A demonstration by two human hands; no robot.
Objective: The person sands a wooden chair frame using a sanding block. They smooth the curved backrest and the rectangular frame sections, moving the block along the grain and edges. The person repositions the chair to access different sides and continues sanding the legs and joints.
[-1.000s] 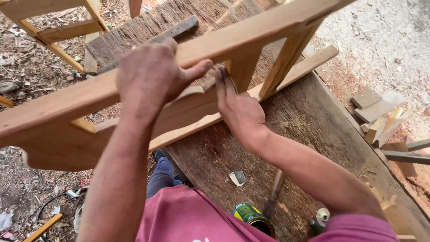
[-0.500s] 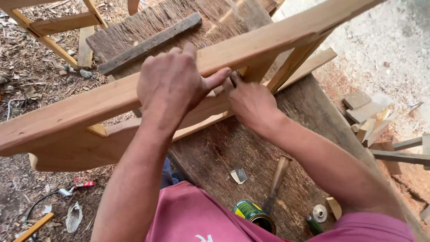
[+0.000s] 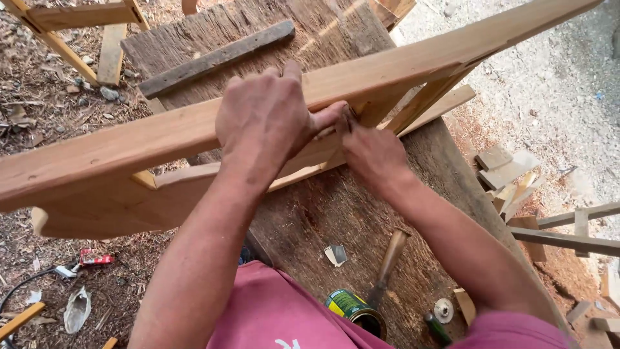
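A can [image 3: 354,309] and chisel [image 3: 387,264] are seen nearest on the bench [image 3: 310,220]. Beyond, the frame [image 3: 161,139] lies across it, gripped over its rail by the left hand [image 3: 268,119]; right hand [image 3: 371,152] fingers are pinched at the joint, contents undetermined. The frame is judged stiff, heavy, best held by rails.

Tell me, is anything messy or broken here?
Nothing looks broken. The left hand and right hand press on a slanted wooden frame atop a rough, weathered bench. It is messy, though: wood offcuts lie in a heap on the ground, and litter sits among the shavings.
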